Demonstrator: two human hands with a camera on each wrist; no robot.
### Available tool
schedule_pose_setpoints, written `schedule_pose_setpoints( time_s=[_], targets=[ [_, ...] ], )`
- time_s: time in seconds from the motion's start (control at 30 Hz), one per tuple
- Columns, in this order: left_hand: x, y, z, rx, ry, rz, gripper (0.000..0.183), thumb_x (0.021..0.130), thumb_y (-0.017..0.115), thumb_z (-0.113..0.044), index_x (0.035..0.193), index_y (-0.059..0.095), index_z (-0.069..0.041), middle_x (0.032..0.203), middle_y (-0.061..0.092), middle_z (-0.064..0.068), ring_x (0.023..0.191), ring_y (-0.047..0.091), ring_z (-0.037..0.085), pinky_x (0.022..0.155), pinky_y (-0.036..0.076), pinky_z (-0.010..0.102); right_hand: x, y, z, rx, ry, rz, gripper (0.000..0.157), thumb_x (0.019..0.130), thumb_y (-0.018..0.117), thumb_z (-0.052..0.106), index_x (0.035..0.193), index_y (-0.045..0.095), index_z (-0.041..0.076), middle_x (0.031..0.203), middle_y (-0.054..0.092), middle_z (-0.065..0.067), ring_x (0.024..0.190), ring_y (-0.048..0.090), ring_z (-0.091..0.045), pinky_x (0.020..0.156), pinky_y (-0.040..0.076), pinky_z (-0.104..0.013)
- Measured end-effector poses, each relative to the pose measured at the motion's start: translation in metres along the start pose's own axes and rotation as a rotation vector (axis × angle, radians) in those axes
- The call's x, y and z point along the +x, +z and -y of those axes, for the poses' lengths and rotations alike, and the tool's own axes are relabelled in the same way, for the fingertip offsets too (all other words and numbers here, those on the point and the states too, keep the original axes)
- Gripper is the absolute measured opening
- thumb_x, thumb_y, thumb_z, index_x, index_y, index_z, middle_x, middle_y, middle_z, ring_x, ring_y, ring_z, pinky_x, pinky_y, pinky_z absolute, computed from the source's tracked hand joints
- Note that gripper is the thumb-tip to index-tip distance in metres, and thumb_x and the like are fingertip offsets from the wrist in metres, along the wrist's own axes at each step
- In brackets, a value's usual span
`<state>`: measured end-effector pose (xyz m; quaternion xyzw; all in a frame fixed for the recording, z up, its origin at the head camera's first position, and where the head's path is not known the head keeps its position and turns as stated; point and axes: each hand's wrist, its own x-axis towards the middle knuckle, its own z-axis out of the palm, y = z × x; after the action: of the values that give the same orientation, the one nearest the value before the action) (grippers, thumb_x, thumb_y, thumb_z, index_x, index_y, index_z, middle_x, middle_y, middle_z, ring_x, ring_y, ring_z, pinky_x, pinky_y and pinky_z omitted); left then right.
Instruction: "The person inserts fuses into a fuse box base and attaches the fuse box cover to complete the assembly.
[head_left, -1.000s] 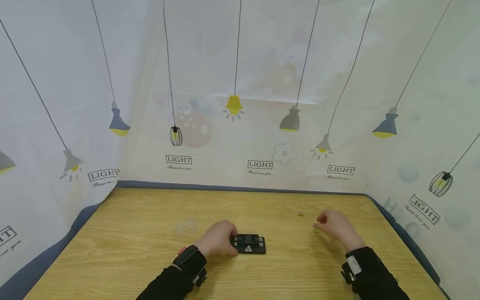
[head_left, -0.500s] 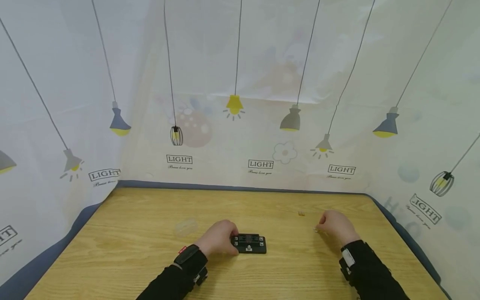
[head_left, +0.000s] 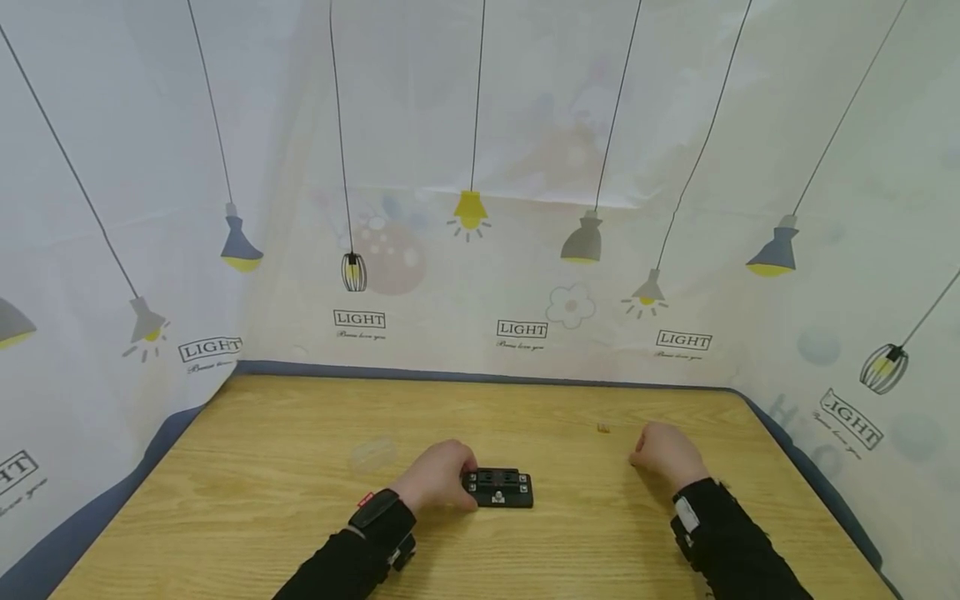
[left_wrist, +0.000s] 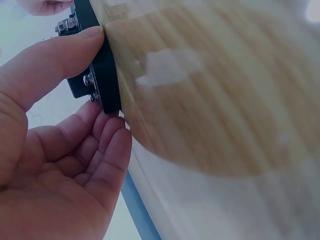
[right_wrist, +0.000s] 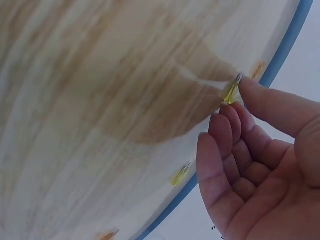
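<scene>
My left hand (head_left: 438, 477) grips the left end of a black fuse block (head_left: 506, 492), which lies on the table. Thumb and fingers hold its two sides; metal screws stand out on the block (left_wrist: 107, 75) in the left wrist view. To the right, my right hand (head_left: 670, 454) pinches a small yellow blade fuse (right_wrist: 231, 94) between thumb and fingertips, at the table surface. That fuse cannot be made out in the head view. Near the hand in the right wrist view lie another yellow fuse (right_wrist: 180, 174) and an orange fuse (right_wrist: 258, 70).
A clear plastic cover (head_left: 372, 454) lies left of the fuse block. Another orange piece (right_wrist: 107, 235) shows at the bottom of the right wrist view. Behind the wooden table (head_left: 300, 417) hangs a printed sheet (head_left: 465, 283), with a blue band along the table's edge.
My right hand has shifted slightly, its fingers drawn in closer around the small piece at the table. The left hand and fuse block have stayed in place.
</scene>
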<state>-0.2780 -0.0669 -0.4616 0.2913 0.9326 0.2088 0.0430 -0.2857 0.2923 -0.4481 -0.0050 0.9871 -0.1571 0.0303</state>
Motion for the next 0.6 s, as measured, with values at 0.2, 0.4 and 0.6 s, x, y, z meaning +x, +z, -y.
schedule_pose_setpoints(
  time_s=[0.2,0.4,0.6],
  targets=[
    [0.0,0.0004,0.0005,-0.009,-0.006,-0.004,0.038,0.058,0.082,-0.027,0.088,0.065,-0.01,0.083,0.056,-0.003,0.074,0.047,0.01,0.073,0.044,0.028,0.0019,0.0015,-0.0019,-0.015,-0.016,-0.011,0.018,0.077,0.065,0.013,0.063,0.054,0.009,0.06,0.044,0.002,0.055,0.041,-0.015,0.052,0.034,-0.028],
    [0.0018,0.0012,0.0022,-0.014,-0.004,0.004,0.038,0.058,0.082,-0.027,0.089,0.065,-0.01,0.082,0.056,-0.004,0.074,0.047,0.009,0.073,0.044,0.028,0.0032,0.0023,-0.0016,-0.018,-0.002,0.008,0.029,0.077,0.066,0.014,0.055,0.046,0.011,0.055,0.035,0.003,0.052,0.035,-0.014,0.051,0.029,-0.027],
    [0.0022,0.0031,0.0035,-0.009,-0.006,0.003,0.038,0.058,0.082,-0.027,0.088,0.065,-0.011,0.083,0.056,-0.004,0.074,0.047,0.009,0.073,0.044,0.028,0.0036,0.0005,-0.0014,-0.04,-0.008,0.005,0.012,0.074,0.07,0.015,0.073,0.063,0.005,0.071,0.058,-0.001,0.063,0.05,-0.016,0.059,0.044,-0.034]
  ],
)
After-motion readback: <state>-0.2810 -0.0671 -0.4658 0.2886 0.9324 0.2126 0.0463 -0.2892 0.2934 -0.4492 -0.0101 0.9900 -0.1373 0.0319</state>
